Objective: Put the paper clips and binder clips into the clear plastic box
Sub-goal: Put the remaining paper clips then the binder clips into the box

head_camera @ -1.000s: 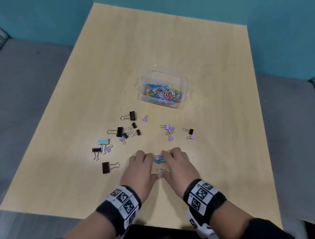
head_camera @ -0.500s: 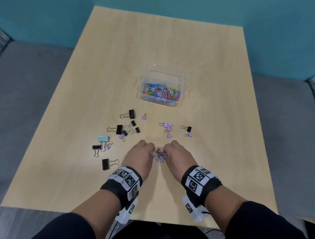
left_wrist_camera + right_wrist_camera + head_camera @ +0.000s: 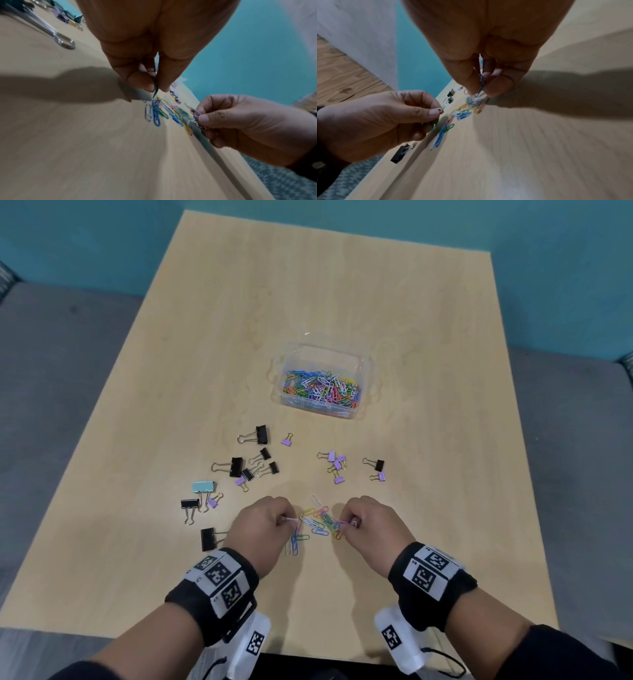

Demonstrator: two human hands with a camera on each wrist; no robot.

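- Near the front edge of the wooden table (image 3: 428, 344), your left hand (image 3: 263, 525) has its fingers curled, thumb and forefinger pinching a few paper clips; the right wrist view shows a white clip (image 3: 439, 109) and a green clip (image 3: 434, 125) between them.
- Your right hand (image 3: 368, 523) is curled the same way and pinches its own small bunch of clips (image 3: 196, 117) at the fingertips.
- Between your two hands lies a loose pile of coloured paper clips (image 3: 317, 522) on the tabletop, with a few blue and green ones trailing toward you just beside the left hand.
- Farther from you, well apart from both hands, stands the clear plastic box (image 3: 323, 385), lid off, its floor covered with paper clips of many colours.
- Between box and hands the binder clips lie scattered: a black group (image 3: 246, 465) to the left, small purple ones (image 3: 337, 463) in the middle, a black one (image 3: 376, 463) with a purple one on the right.
- To your left sit a light blue binder clip (image 3: 203, 487), two more black ones, and a large black binder clip (image 3: 208, 539) just beside your left wrist.
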